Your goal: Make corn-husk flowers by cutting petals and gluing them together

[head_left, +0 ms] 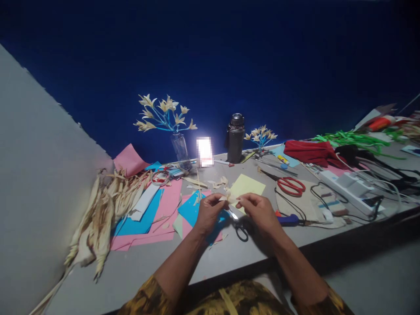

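Pale strip (232, 200) lies between the hands (209, 213) (both pinching it), above the scissors (241, 232).

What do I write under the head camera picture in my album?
Left hand and right hand pinch a pale piece near black-handled scissors, with pale flowers standing behind.

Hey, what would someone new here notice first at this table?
Probably the glaring white light at the foot of the dark blue wall. Just left of it stands a vase of pale flowers. Nearer, the left hand and right hand hold a small pale piece.
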`<action>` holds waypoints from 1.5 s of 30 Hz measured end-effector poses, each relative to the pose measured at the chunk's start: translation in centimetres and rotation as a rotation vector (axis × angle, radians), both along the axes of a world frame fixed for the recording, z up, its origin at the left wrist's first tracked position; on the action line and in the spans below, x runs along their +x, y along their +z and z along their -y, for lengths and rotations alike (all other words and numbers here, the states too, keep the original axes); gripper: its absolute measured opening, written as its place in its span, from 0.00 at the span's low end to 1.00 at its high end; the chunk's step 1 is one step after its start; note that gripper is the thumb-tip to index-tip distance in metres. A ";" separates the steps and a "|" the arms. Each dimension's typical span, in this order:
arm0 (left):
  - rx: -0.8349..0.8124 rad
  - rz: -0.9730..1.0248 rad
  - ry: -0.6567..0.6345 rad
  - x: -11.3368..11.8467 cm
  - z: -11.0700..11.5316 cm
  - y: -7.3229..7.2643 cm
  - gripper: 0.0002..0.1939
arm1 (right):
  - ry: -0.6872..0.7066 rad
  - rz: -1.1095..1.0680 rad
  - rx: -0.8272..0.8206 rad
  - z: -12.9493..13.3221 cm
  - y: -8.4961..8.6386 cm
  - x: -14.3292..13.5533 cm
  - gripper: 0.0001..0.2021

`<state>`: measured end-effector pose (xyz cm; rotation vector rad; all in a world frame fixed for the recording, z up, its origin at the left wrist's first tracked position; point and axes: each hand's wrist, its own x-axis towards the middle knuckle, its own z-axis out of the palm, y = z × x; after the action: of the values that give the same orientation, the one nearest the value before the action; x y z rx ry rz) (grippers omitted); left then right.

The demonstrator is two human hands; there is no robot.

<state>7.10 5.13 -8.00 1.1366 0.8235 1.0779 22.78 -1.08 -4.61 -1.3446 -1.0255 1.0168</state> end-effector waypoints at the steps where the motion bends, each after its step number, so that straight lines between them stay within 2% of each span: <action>1: -0.006 0.017 -0.005 0.1 0.0 -0.1 0.04 | 0.010 0.023 0.018 -0.1 -0.4 -0.4 0.14; 5: 0.017 0.017 0.001 0.2 0.1 -0.1 0.05 | 0.002 0.098 0.105 -0.4 -1.4 -1.6 0.11; 9: 0.090 -0.033 0.038 0.1 0.2 0.3 0.04 | -0.053 0.152 0.136 -0.6 -1.6 -2.0 0.10; 13: 0.160 -0.079 0.089 0.0 0.4 0.6 0.04 | -0.054 0.134 0.172 -0.6 -1.8 -2.1 0.08; 18: 0.227 -0.094 0.118 0.0 0.8 0.9 0.02 | -0.050 0.081 0.156 -0.7 -2.2 -2.0 0.11; 24: 0.209 -0.043 0.002 -0.1 1.1 2.0 0.04 | -0.008 -0.079 0.114 -0.9 -2.7 -1.5 0.13; 27: 0.165 -0.012 -0.043 -0.2 1.1 2.1 0.05 | 0.011 -0.084 0.119 -0.9 -3.0 -1.2 0.13; 32: 0.133 -0.029 -0.090 -0.4 0.7 1.5 0.07 | 0.035 -0.057 0.133 -0.5 -2.5 -0.8 0.12; 37: 0.185 -0.056 -0.095 -0.6 0.5 1.7 0.05 | 0.075 -0.067 0.149 -0.2 -1.5 -0.6 0.11; 45: 0.213 -0.097 -0.123 -0.7 0.3 1.9 0.08 | 0.098 0.187 0.137 -0.1 -0.9 0.3 0.03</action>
<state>6.39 4.81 -6.10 1.4096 0.7154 1.0316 23.10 -1.03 -5.51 -1.3044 -1.2891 0.8874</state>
